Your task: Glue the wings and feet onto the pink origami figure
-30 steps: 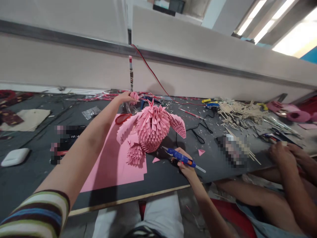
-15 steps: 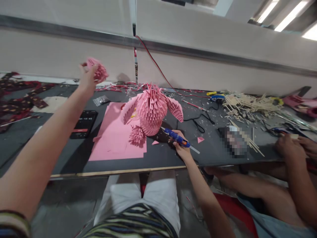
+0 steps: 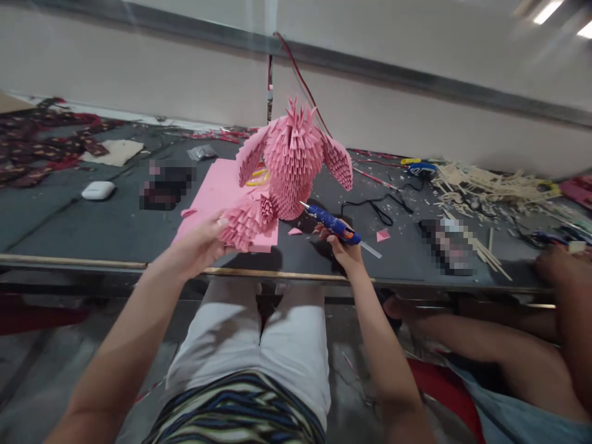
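No legible text (phone pixelated)

Two items on the counter (image 3: 69,228) are pixelated: one at 9 o'clock (image 3: 165,184), one at 3 o'clock (image 3: 446,245). Co-worker's hand (image 3: 557,265) blurred, cut by right edge.

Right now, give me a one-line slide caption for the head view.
Left hand holds a pink origami piece beside the origami bird; right hand grips a blue glue gun at its base.
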A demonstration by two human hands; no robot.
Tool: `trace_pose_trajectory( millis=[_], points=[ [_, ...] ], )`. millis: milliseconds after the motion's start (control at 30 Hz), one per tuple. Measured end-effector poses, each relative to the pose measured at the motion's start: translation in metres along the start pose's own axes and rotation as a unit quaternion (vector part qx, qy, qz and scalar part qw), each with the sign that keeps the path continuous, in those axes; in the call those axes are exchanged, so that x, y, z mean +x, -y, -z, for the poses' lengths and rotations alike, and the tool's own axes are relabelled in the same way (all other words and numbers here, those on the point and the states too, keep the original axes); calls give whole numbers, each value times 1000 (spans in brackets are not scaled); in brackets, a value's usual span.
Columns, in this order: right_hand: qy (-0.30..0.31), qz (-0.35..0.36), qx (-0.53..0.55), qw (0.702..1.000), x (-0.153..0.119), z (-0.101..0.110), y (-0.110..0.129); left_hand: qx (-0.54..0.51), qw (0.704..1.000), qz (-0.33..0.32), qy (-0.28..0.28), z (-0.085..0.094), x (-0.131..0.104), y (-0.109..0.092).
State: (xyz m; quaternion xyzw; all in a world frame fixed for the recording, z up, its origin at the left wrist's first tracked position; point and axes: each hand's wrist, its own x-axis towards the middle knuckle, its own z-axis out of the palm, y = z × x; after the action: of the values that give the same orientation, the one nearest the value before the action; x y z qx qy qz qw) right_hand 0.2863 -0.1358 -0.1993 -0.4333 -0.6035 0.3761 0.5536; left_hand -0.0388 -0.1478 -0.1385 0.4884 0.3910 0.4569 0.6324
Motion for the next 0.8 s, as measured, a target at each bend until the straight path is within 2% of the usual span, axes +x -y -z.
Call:
trace_pose_trajectory(
  millis=[100,233,467,633,800],
  points=[
    [1,7,6,1000,-1,-2,4,9,1000,-29,7,-20,0,24],
    [-6,-5,1,1000,-1,-3,7,0,999,-44,-13,-34,3,41],
    [55,-10,29,998,-7,-9,6,49,996,-79,-17,-33,7,58],
    [16,0,-19,1000,-26,-18,11,119,984,-135,-12,-36,4,57],
    [3,10,-91,996,-40,-23,33,160,971,-175,-10,-38,3,61]
  ],
)
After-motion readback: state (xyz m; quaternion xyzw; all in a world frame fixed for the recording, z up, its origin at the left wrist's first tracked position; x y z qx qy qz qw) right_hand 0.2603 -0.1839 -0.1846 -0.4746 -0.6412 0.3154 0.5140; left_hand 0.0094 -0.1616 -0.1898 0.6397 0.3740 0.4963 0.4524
